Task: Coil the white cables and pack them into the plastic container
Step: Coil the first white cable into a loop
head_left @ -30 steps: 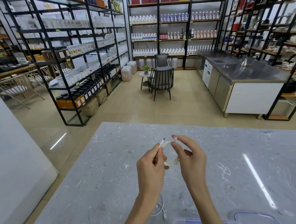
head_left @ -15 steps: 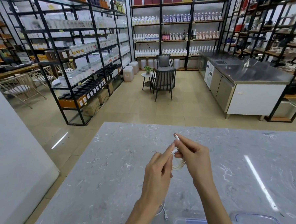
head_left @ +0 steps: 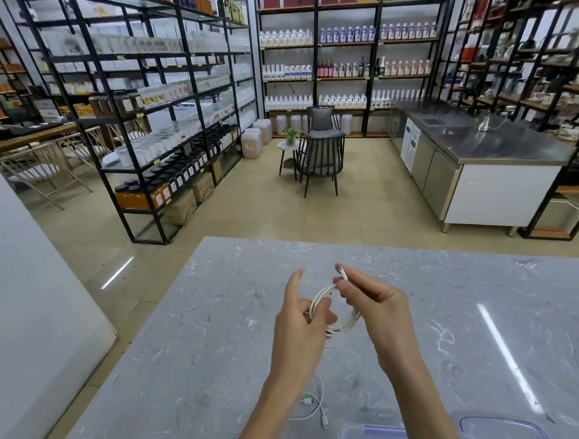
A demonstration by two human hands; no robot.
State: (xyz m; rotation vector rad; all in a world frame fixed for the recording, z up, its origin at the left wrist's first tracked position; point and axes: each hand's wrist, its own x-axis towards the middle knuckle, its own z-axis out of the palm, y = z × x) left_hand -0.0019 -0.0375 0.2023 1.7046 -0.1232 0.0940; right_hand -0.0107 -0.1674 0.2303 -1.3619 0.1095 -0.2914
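Observation:
A coiled white cable (head_left: 345, 322) hangs in the air between my two hands above the grey marble table (head_left: 187, 352). My left hand (head_left: 300, 326) pinches the coil's left side, with its index finger stretched upward. My right hand (head_left: 376, 305) grips the coil's right side and holds the cable's white plug end pointing up between finger and thumb. A second white cable (head_left: 316, 404) lies loose on the table under my left forearm. The clear plastic container (head_left: 369, 433) with a blue rim sits at the bottom edge, partly cut off.
A clear lid (head_left: 500, 426) with a blue rim lies to the right of the container. Beyond the table's far edge are black shelving racks (head_left: 162, 118), a dark chair (head_left: 321, 157) and a steel counter (head_left: 492, 148).
The coil has opened into a wider loop between my hands. My left index finger has lifted off the plug end, and my hands have drawn slightly apart.

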